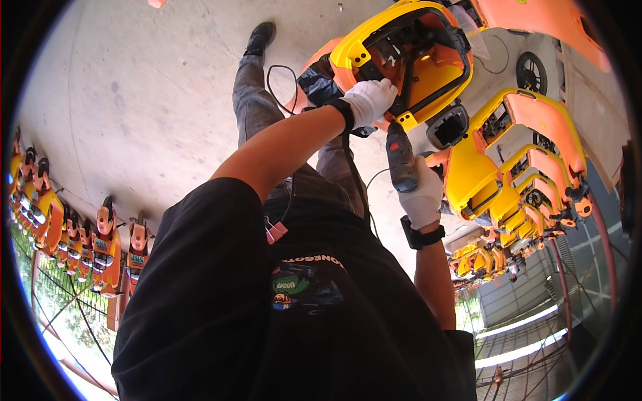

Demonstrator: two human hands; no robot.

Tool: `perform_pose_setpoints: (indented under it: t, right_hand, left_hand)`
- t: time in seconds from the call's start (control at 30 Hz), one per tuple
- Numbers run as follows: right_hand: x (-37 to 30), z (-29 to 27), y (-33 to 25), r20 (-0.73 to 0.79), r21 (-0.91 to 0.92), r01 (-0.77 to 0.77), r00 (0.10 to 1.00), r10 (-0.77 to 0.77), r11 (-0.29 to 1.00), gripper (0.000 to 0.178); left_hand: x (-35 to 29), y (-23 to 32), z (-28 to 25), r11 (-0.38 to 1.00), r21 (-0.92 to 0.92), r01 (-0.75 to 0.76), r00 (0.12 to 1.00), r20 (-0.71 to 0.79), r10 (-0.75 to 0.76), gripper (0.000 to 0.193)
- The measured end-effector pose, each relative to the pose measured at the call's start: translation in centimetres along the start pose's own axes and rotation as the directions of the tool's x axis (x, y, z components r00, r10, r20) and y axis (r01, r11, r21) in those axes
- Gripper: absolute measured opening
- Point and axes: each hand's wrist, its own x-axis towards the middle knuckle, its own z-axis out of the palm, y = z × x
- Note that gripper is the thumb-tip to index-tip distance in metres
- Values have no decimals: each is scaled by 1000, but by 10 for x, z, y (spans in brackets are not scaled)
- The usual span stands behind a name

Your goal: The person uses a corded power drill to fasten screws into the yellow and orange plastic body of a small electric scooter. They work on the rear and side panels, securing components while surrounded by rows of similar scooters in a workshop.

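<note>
In a white glove, my right hand point(422, 200) grips a dark cordless drill point(402, 160) with a red patch on its side. The drill's nose points up at the near edge of a yellow and orange scooter body point(416, 119), and seems to meet it there. My left hand point(371, 101), also gloved in white, is closed at the left part of that near edge. Its fingertips are bent over the rim, and what they hold is hidden. Black and orange parts point(389, 63) show inside the body's open compartment. A black plastic-like wrap point(319, 81) hangs at its left side.
More yellow and orange scooters point(471, 177) stand close together on the right, with a black wheel point(531, 72) behind. Another row of orange scooters point(105, 247) lines the left. A thin black cable point(273, 85) loops beside my leg above the concrete floor point(147, 87).
</note>
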Motion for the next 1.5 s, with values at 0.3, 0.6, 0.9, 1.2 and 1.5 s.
perform_pose_setpoints:
  t: [0.3,0.6,0.9,1.2,1.5]
  right_hand:
    - [3,-1,-7,2,-15,-13,1000,13,1000,24]
    - [4,-3,-11,-10,-24,-5,1000,5,1000,25]
    - [23,-19,-17,150,-449,80,989,-13,890,27]
    - [68,-59,-13,420,-764,474,880,-221,437,10]
    - [31,-100,-40,416,-486,487,859,-297,726,19]
  left_hand:
    - [1,-4,9,1000,4,-14,999,-36,14,58]
    - [4,-6,13,999,21,-24,998,-50,25,58]
    - [2,-8,10,1000,0,-19,998,-52,19,54]
    - [0,-5,0,1000,-17,-10,1000,17,10,54]
    - [-3,1,-6,999,24,43,999,2,-44,57]
